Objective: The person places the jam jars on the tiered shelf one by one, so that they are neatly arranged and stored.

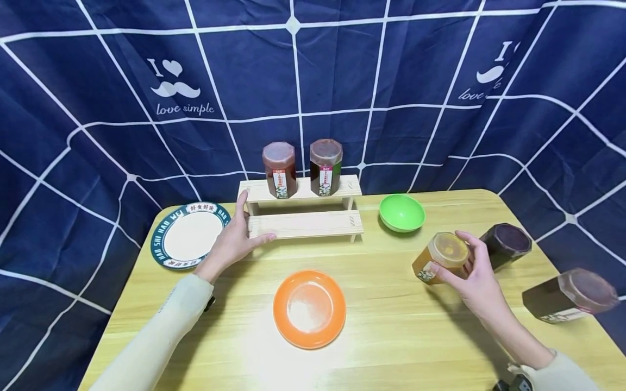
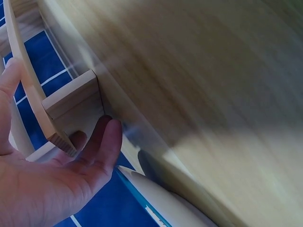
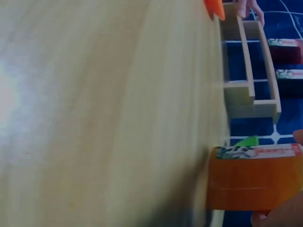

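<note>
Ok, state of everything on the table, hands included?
Left hand: holding rack's left end
Right hand: gripping amber jar
Rack: standing, upper shelf loaded
Amber jar: held, capped
Rack jars: upright, capped
Dark jars: standing, capped
Bowl: open side up
Orange plate: face up
Teal-rimmed plate: face up

Wood, Cloth and Gloss

Shelf (image 1: 305, 224): bare wood, smooth and matt. Table (image 1: 391, 326): smooth, wood-grained, glossy. Orange plate (image 1: 309, 309): smooth, glossy. Bowl (image 1: 402, 213): glossy, apparently plastic. Jar (image 1: 437, 255): smooth, translucent; label (image 3: 265, 151), paper-like. Curtain (image 1: 254, 70): creased matt cloth.
</note>
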A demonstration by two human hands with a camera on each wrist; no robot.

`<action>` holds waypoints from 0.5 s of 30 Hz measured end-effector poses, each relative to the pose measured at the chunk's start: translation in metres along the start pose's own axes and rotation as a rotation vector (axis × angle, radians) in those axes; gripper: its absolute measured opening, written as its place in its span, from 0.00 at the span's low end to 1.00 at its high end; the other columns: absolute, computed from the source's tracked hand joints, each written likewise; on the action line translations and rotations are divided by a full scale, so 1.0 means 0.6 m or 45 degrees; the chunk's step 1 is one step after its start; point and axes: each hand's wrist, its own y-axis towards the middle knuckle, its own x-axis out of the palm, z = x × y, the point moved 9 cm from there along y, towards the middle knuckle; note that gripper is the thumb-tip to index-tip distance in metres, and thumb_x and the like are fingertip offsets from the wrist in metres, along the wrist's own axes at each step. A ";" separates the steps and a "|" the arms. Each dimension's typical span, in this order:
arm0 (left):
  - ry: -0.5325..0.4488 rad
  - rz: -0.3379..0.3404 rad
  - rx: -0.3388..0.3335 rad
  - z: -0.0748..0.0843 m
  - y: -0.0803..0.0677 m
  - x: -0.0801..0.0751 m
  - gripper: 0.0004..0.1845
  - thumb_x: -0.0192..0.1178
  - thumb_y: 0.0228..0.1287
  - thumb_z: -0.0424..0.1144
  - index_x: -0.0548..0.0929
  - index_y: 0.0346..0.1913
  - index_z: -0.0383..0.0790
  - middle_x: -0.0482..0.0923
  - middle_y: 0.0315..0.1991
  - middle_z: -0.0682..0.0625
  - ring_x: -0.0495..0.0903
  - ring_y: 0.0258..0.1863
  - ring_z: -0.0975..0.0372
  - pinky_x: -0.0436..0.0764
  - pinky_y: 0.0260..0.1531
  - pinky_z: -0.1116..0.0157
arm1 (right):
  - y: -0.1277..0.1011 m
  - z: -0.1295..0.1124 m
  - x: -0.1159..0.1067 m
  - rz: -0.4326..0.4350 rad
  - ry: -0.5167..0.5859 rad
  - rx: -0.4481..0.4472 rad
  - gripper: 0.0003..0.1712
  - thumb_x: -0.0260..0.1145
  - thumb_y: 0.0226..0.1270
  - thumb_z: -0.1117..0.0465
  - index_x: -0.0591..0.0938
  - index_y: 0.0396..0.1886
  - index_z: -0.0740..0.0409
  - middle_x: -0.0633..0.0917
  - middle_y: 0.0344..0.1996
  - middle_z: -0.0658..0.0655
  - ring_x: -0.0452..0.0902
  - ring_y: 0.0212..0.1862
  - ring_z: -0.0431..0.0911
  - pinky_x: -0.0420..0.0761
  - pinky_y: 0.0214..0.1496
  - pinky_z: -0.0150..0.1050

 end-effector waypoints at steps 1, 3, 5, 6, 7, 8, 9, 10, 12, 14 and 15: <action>0.002 0.000 0.003 0.000 0.000 0.000 0.72 0.81 0.64 0.57 0.32 0.89 0.52 0.78 0.38 0.36 0.79 0.38 0.45 0.79 0.48 0.40 | 0.000 0.006 0.000 -0.004 -0.003 0.014 0.55 0.74 0.66 0.79 0.58 0.84 0.48 0.74 0.65 0.43 0.72 0.65 0.32 0.62 0.69 0.22; 0.007 -0.001 0.008 0.000 0.000 -0.001 0.72 0.81 0.64 0.57 0.32 0.89 0.52 0.77 0.36 0.37 0.79 0.37 0.45 0.79 0.47 0.41 | 0.000 0.015 -0.001 -0.015 -0.002 0.022 0.55 0.74 0.66 0.79 0.58 0.85 0.48 0.76 0.64 0.41 0.74 0.63 0.31 0.65 0.67 0.22; -0.002 -0.003 0.018 -0.001 0.000 -0.001 0.72 0.81 0.63 0.57 0.32 0.89 0.51 0.79 0.40 0.34 0.79 0.38 0.45 0.79 0.47 0.41 | 0.001 0.021 -0.002 -0.021 0.011 0.022 0.55 0.75 0.66 0.80 0.58 0.84 0.49 0.79 0.61 0.40 0.76 0.61 0.30 0.70 0.63 0.21; -0.010 -0.004 0.024 -0.002 -0.001 -0.001 0.73 0.82 0.62 0.57 0.32 0.89 0.52 0.80 0.44 0.32 0.80 0.39 0.44 0.79 0.48 0.40 | 0.001 0.024 -0.001 -0.023 0.007 0.022 0.55 0.75 0.65 0.80 0.58 0.84 0.50 0.80 0.60 0.40 0.77 0.59 0.30 0.71 0.61 0.21; -0.019 -0.004 0.037 -0.004 0.000 -0.001 0.74 0.82 0.61 0.58 0.32 0.89 0.52 0.80 0.48 0.30 0.80 0.40 0.43 0.79 0.48 0.40 | 0.001 0.027 -0.001 -0.023 -0.004 0.022 0.55 0.75 0.65 0.80 0.58 0.84 0.50 0.80 0.59 0.39 0.78 0.59 0.30 0.72 0.59 0.20; -0.018 0.006 0.057 -0.010 0.002 0.000 0.74 0.82 0.60 0.59 0.33 0.89 0.52 0.80 0.50 0.30 0.80 0.41 0.43 0.80 0.47 0.41 | 0.000 0.028 -0.001 -0.022 -0.030 0.020 0.56 0.76 0.65 0.80 0.57 0.84 0.51 0.80 0.59 0.38 0.78 0.58 0.29 0.72 0.59 0.20; -0.030 0.004 0.070 -0.013 0.003 0.000 0.74 0.83 0.59 0.60 0.33 0.89 0.53 0.80 0.53 0.29 0.81 0.41 0.43 0.80 0.46 0.41 | 0.000 0.029 0.000 -0.018 -0.055 0.018 0.56 0.76 0.65 0.79 0.57 0.84 0.51 0.80 0.58 0.37 0.78 0.58 0.29 0.73 0.58 0.20; -0.039 0.002 0.086 -0.014 0.003 0.001 0.75 0.83 0.58 0.61 0.33 0.89 0.53 0.80 0.54 0.29 0.81 0.40 0.43 0.79 0.44 0.41 | 0.000 0.030 0.000 -0.013 -0.070 0.017 0.57 0.76 0.65 0.79 0.56 0.85 0.51 0.80 0.58 0.37 0.78 0.57 0.29 0.73 0.58 0.20; -0.039 0.016 0.121 -0.025 0.009 0.004 0.76 0.83 0.56 0.63 0.34 0.90 0.54 0.80 0.54 0.30 0.80 0.39 0.44 0.79 0.41 0.43 | -0.001 0.029 -0.001 -0.002 -0.114 0.012 0.58 0.77 0.65 0.78 0.55 0.85 0.51 0.80 0.57 0.37 0.78 0.57 0.29 0.73 0.58 0.20; -0.032 0.029 0.145 -0.037 0.014 0.008 0.75 0.82 0.55 0.66 0.35 0.90 0.56 0.79 0.53 0.30 0.79 0.37 0.45 0.78 0.38 0.45 | -0.002 0.028 0.000 0.000 -0.125 0.009 0.58 0.78 0.65 0.77 0.55 0.85 0.51 0.80 0.57 0.39 0.79 0.56 0.30 0.75 0.57 0.21; -0.043 0.020 0.143 -0.034 0.013 0.007 0.75 0.82 0.56 0.65 0.34 0.90 0.56 0.79 0.54 0.30 0.79 0.37 0.45 0.78 0.39 0.44 | -0.002 0.027 0.000 -0.003 -0.128 0.007 0.57 0.78 0.65 0.77 0.55 0.84 0.50 0.80 0.56 0.39 0.79 0.56 0.30 0.75 0.56 0.21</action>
